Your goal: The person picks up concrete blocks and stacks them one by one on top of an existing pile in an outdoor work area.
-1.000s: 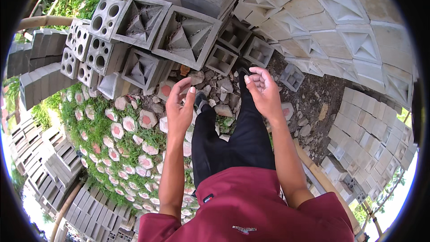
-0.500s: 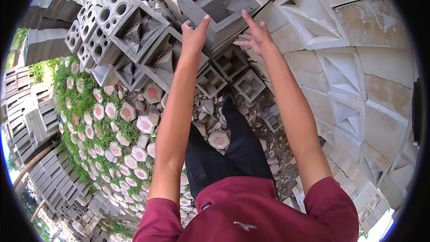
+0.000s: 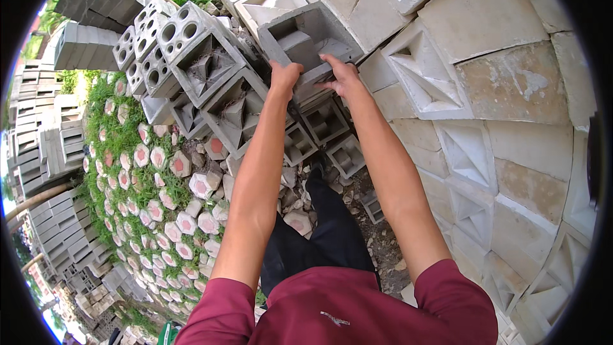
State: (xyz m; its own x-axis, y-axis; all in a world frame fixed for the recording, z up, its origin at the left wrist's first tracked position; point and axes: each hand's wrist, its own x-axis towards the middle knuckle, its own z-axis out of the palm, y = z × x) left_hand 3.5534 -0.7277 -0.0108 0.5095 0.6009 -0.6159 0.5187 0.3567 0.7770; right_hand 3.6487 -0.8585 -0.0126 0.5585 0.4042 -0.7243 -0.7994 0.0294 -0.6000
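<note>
A grey hollow concrete vent block (image 3: 319,16), its open face turned up, rests at the top middle against pale blocks. An angled step shows inside its cavity. My left hand (image 3: 285,78) is closed over the near left part of its rim, thumb pointing inward. At the near right, my right hand (image 3: 345,77) pinches the same edge, thumb on top and fingers lower down the front face. Parts of the fingers are hidden behind the block's edge. Below my hands are smaller grey hollow blocks (image 3: 325,121), partly covered by my forearms.
Left of my hands stands a stack of grey blocks with round holes (image 3: 179,30). White and tan patterned blocks (image 3: 424,67) form a wall on the right. Hexagonal pavers (image 3: 181,163) with grass lie at left, and broken rubble (image 3: 297,220) surrounds my feet.
Both hands were spread beside the block's near corners; now they have closed on its near edge. The view has shifted, so the block appears lower in the picture.
</note>
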